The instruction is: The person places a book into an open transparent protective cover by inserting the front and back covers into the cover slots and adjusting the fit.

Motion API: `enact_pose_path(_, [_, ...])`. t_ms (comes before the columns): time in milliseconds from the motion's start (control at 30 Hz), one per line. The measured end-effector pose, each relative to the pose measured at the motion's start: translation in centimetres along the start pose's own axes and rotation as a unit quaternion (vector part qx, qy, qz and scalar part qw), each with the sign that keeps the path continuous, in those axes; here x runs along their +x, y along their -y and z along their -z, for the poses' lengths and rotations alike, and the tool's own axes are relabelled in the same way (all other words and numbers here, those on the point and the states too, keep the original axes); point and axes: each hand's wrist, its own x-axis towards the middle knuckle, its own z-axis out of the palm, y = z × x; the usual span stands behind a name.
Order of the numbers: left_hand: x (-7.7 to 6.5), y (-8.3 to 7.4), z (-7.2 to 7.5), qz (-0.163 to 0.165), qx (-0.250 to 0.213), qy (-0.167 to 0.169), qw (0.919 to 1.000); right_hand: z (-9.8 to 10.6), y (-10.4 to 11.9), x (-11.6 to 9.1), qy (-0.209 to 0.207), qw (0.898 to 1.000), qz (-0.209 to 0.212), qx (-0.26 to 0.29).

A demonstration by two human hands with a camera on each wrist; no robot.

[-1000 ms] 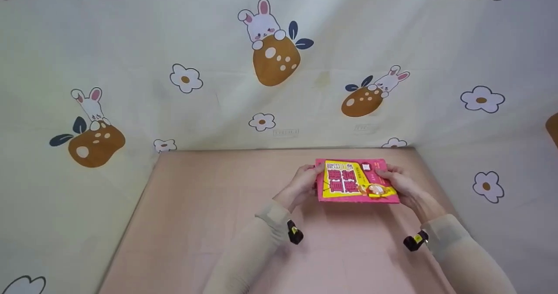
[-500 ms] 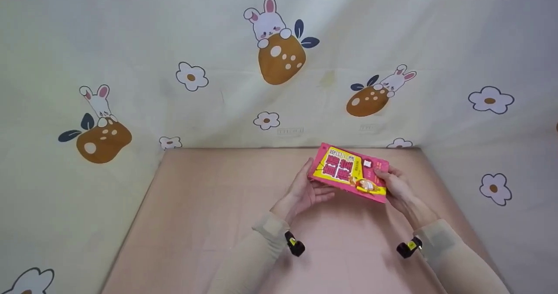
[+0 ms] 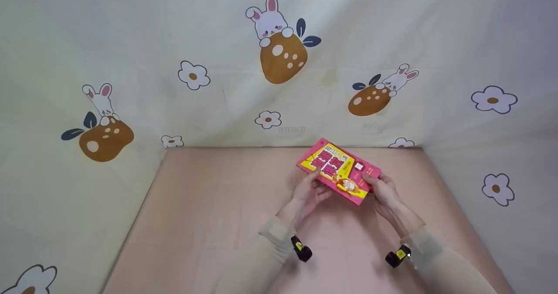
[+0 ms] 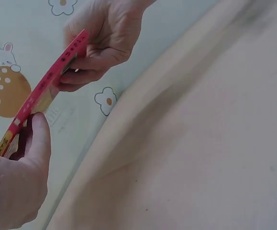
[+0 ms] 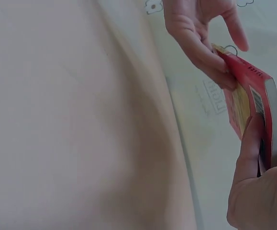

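A flat pink-and-yellow printed box (image 3: 338,165) is held tilted above the table, its front face toward the head camera. My right hand (image 3: 386,196) grips its right end, thumb on the front and fingers behind. My left hand (image 3: 305,198) holds the lower left edge, thumb over the front and fingers beneath. In the left wrist view the box (image 4: 47,88) shows edge-on between both hands. The right wrist view shows a barcode on the back of the box (image 5: 260,96), with left fingertips (image 5: 222,76) against it.
The pink-beige tabletop (image 3: 209,211) lies below the hands. A pale cloth wall (image 3: 218,106) with printed rabbits and flowers stands behind and at both sides. Small black wrist cameras (image 3: 301,249) sit at both cuffs.
The box has turned clockwise and shifted left. My left hand has moved from its left end to the lower left edge; my right hand has kept its grip and moved left.
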Motion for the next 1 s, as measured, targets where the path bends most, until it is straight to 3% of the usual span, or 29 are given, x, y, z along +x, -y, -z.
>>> enact_pose_path(233, [0.0,1.0,-0.9,-0.029,-0.028,-0.044,0.9982,-2.0,-1.4,-0.7,0.006,1.000,0.003,0.023])
enact_pose_path(400, [-0.1,1.0,-1.0,-0.042,-0.015,-0.094,0.9946,-2.9,-2.1,-1.3,0.027,0.999,0.007,0.022])
enact_pose_path(500, [-0.1,0.6,-0.5,-0.038,-0.005,-0.106,0.9937,-3.1,-2.1,-1.6,0.040,0.999,0.010,0.015])
enact_pose_path(800, [-0.4,-0.8,1.8,-0.050,0.033,-0.073,0.9955,-3.5,-1.5,-1.7,0.087,0.996,0.017,-0.016])
enact_pose_path(1000, [-0.8,-2.0,3.2,-0.029,0.052,-0.075,0.9954,-4.0,-1.2,-1.5,0.107,0.993,0.017,-0.036])
